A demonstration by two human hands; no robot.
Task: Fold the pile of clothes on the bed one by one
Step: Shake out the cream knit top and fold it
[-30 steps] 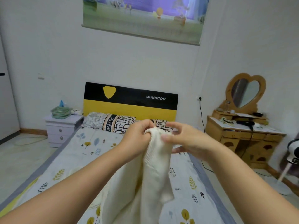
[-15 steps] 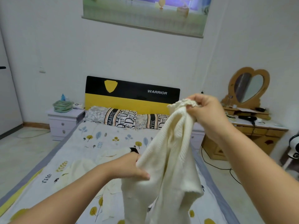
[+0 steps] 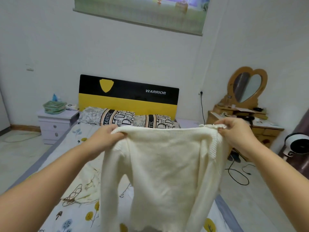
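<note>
Fingers of the left hand (image 3: 107,138) pinched the cream sweater (image 3: 163,173) at one shoulder; the right hand (image 3: 234,133) gripped the other. Half a second before, it hung bunched from the right hand alone; now it was spread, probably ready to lay flat. At seven o'clock another pale garment (image 3: 83,186) lay on the bed (image 3: 75,216), crowding the folding space.
</note>
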